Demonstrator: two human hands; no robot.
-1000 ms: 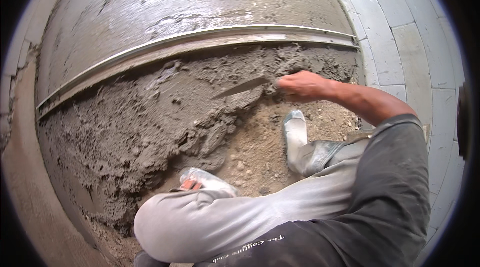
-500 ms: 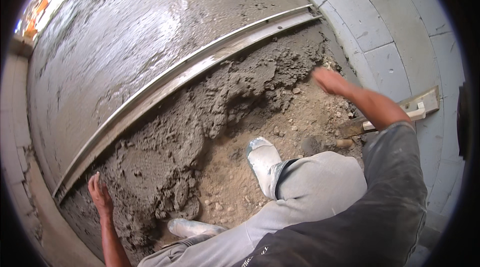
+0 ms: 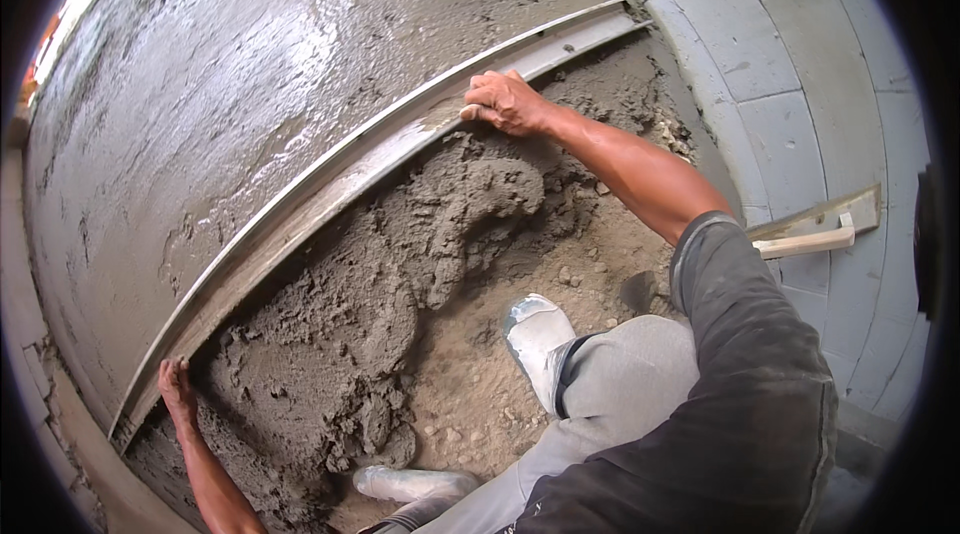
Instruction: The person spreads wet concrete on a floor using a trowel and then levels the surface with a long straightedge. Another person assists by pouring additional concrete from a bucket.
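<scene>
A long metal screed bar (image 3: 330, 204) lies slantwise across grey wet concrete. My right hand (image 3: 508, 106) is closed on the bar's near edge, right of its middle. Near the bar's left end, my left hand (image 3: 177, 392) grips the same edge, its fingers curled over it. Rough, lumpy concrete (image 3: 370, 284) is heaped along the near side of the bar. Beyond the bar the wet concrete (image 3: 270, 84) is smoother and shiny.
Dry gravelly ground (image 3: 470, 364) lies near my two pale boots (image 3: 540, 339). A pale block wall (image 3: 780, 134) rises at right, with a long-handled float (image 3: 815, 234) leaning there. A trowel blade (image 3: 638, 292) shows beside my knee. Another wall (image 3: 30, 314) edges the left.
Both hands were off the bar before. My right hand has swung left and away from me onto it, while my left has shifted slightly left to grip its end.
</scene>
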